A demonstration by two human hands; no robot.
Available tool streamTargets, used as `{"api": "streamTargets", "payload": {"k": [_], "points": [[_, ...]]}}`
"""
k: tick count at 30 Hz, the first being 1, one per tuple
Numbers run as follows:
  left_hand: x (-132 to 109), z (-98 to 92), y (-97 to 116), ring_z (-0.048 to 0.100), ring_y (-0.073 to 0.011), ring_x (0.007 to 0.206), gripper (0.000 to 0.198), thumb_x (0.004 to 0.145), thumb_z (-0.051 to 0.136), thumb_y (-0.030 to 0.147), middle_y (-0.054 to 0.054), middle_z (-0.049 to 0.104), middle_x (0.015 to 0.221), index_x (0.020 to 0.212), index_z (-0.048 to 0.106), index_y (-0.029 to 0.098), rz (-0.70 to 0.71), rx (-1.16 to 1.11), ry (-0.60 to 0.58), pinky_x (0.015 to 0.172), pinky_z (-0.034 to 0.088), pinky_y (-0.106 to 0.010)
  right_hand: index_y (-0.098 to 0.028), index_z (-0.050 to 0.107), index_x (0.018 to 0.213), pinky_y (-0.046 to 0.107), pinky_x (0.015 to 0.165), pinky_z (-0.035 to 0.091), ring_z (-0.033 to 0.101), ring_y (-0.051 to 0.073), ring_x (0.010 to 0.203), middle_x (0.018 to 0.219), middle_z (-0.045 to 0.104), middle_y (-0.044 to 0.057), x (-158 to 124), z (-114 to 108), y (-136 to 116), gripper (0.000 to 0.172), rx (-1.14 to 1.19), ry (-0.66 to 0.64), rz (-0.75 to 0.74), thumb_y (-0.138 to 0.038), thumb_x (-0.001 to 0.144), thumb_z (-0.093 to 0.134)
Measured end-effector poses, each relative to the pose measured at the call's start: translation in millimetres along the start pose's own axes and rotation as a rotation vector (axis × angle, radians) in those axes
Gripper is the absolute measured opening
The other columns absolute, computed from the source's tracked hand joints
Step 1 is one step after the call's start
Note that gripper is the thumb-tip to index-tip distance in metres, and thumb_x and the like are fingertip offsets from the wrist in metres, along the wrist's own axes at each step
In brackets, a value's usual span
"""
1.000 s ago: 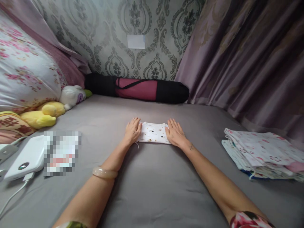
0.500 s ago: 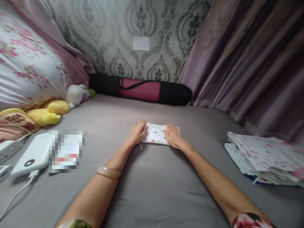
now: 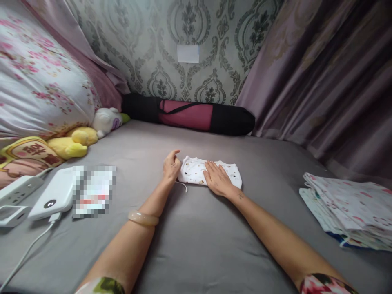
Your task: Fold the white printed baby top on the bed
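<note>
A small folded white cloth (image 3: 192, 171) with a scattered print lies on the grey sheet in the middle, a thin white string sticking out at its lower left. My right hand (image 3: 218, 179) rests flat on top of it, fingers stretched out toward the upper left. At the cloth's left edge is my left hand (image 3: 172, 165), its fingers curled and its thumb raised; what those fingers hold, if anything, is hidden.
Folded cloths (image 3: 352, 204) are stacked at the right. A white power bank (image 3: 55, 194), a power strip (image 3: 23, 190) and a blurred packet (image 3: 94, 192) lie left. Plush toys (image 3: 69, 147) and a black and red roll bag (image 3: 186, 116) sit behind.
My left hand has curled and moved slightly off the cloth's left edge. My right hand has shifted inward from the right end, which now shows. The view has moved slightly left.
</note>
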State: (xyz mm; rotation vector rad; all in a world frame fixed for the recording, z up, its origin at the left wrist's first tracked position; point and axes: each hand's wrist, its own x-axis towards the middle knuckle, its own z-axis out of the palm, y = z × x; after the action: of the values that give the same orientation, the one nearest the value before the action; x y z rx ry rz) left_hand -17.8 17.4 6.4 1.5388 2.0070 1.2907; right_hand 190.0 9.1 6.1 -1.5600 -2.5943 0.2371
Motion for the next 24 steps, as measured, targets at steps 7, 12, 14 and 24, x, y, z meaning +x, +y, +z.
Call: {"api": "streamTargets", "payload": {"k": [7,12,14,24], "points": [[1,0.3,0,0.062,-0.0219,0.108,0.045,0.081,0.035,0.008,-0.013,0.069,0.114,0.116,0.064,0.009,-0.028,-0.059,0.031,0.097,0.046,-0.033,-0.004,0.029,0.148,0.043,0.117,0.01,0.016,0.023,0.143,0.154,0.024,0.013,17,-7,-28,0.059,0.009,0.051,-0.058,-0.037,0.1,0.021],[1,2.3,-2,0.062,-0.0213,0.109,0.045,0.082,0.034,0.007,-0.012,0.068,0.116,0.116,0.064,0.01,-0.029,-0.059,0.038,0.098,0.045,-0.033,-0.004,0.032,0.147,0.038,0.117,0.011,0.02,0.023,0.142,0.153,0.027,0.013,24,12,-38,0.058,-0.006,0.073,-0.058,-0.036,0.099,0.025],[2,2.3,-2,0.062,-0.0211,0.109,0.045,0.082,0.035,0.007,-0.012,0.068,0.116,0.116,0.064,0.01,-0.035,-0.061,0.033,0.098,0.045,-0.032,-0.004,0.033,0.147,0.039,0.117,0.011,0.021,0.023,0.142,0.153,0.027,0.014,24,16,-37,0.057,-0.019,0.08,-0.056,-0.035,0.099,0.026],[7,5.7,-13,0.061,-0.0203,0.11,0.045,0.076,0.036,0.007,-0.012,0.068,0.114,0.11,0.065,0.011,-0.071,-0.193,0.06,0.1,0.045,-0.034,-0.001,0.032,0.146,0.043,0.115,0.015,0.022,0.027,0.141,0.152,0.029,0.017,41,-5,-61,0.055,0.008,0.025,-0.063,-0.03,0.1,0.026]]}}
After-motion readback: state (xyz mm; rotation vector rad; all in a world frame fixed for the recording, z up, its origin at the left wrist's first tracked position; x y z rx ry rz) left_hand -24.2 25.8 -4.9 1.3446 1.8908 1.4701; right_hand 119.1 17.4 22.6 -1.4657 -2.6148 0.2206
